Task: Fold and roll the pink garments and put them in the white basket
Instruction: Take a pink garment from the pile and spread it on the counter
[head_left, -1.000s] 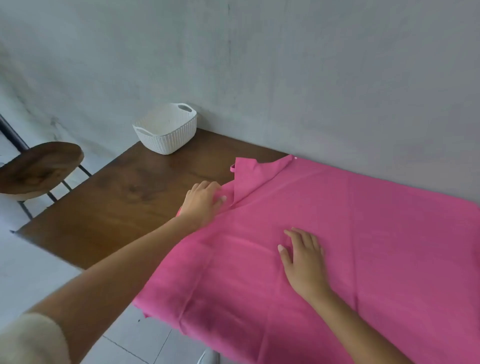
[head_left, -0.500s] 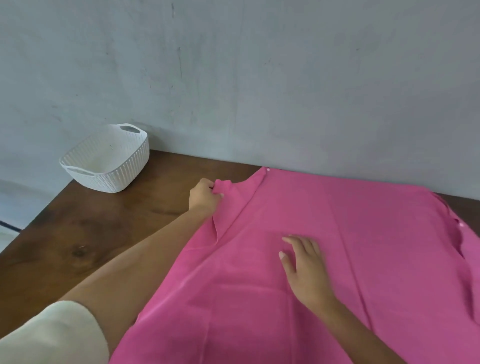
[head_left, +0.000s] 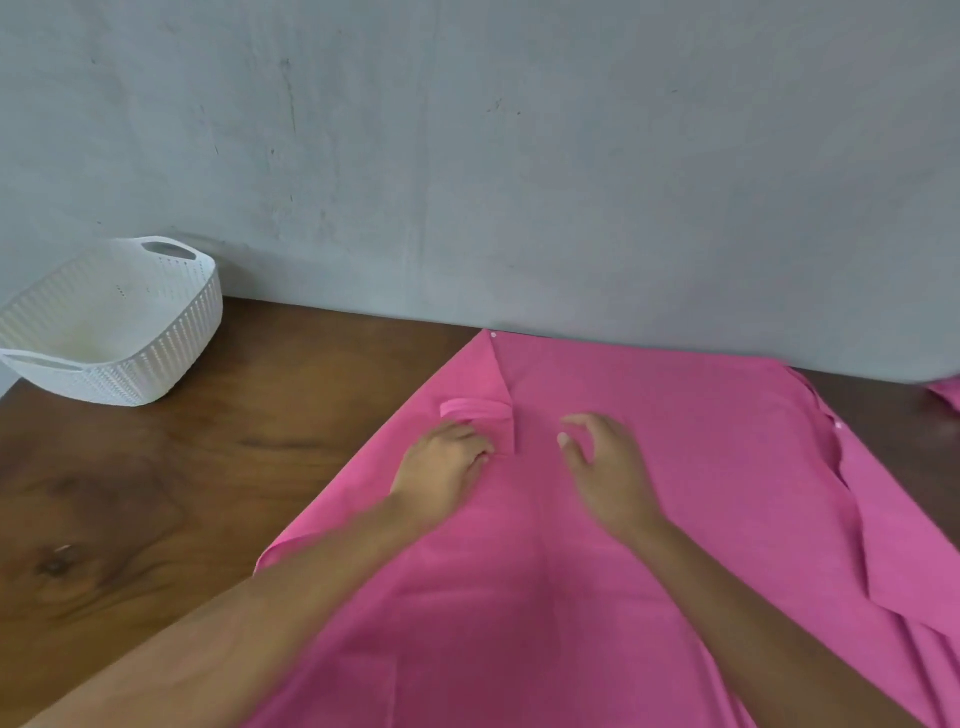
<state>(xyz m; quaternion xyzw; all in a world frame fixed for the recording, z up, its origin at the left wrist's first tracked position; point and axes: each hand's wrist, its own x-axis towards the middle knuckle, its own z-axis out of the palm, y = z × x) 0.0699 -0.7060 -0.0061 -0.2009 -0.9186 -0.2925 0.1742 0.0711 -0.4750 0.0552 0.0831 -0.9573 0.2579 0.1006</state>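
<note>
Early: one sleeve (head_left: 478, 408) of the garment (head_left: 701, 457) folded in, left grip (head_left: 441, 470) pinching it, right grip (head_left: 605, 467) wide, empty; rolling and basket (head_left: 171, 343) remain

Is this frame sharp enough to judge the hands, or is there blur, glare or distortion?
Head view: the right hand is smeared by motion, its fingertips indistinct; the left hand on the pink garment is slightly soft. Head view: even light, no glare, white basket crisp; the wide lens curves the foot of the wall at right.
</note>
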